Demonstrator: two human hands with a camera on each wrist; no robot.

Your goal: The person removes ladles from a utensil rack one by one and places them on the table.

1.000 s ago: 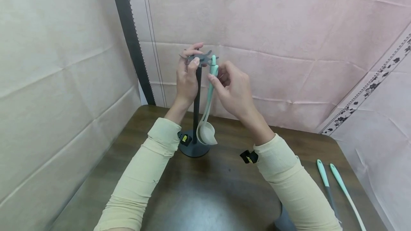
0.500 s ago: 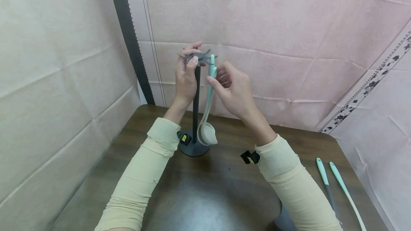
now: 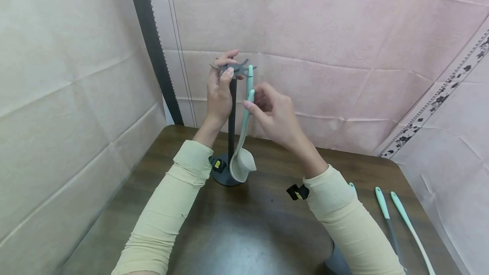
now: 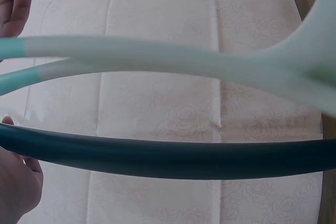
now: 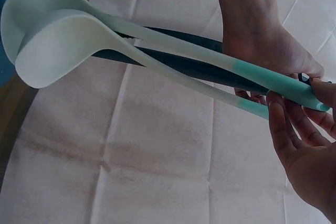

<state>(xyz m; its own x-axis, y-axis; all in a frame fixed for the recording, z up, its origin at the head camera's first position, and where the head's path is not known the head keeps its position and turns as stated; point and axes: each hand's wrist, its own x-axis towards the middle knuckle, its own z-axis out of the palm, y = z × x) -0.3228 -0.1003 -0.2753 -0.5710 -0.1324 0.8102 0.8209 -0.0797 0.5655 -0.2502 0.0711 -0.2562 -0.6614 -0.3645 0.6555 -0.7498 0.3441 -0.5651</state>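
A dark utensil stand [image 3: 231,126] rises from a round base, with several curved hooks [image 3: 240,68] at its top. My left hand [image 3: 219,99] holds that hooked top, thumb in front and fingers behind. One ladle with a teal handle end [image 3: 250,76] and pale bowl hangs from a hook on the right side. My right hand [image 3: 279,116] pinches a second, similar ladle [image 3: 251,96] near its handle end, below the hook. Both bowls overlap beside the pole in the head view. In the right wrist view, the held handle [image 5: 283,85] ends between thumb and fingers.
On the brown table [image 3: 267,232], a teal-and-dark utensil [image 3: 383,205] and a teal-and-pale utensil [image 3: 403,211] lie at the right. Another teal handle tip [image 3: 352,186] shows beside the right sleeve. A dark grey piece [image 3: 336,262] is partly under that forearm. Cloth covers the walls behind.
My right hand has lowered slightly with its ladle, so that handle end sits further below the hook. The hanging ladle and my left hand stay in place.
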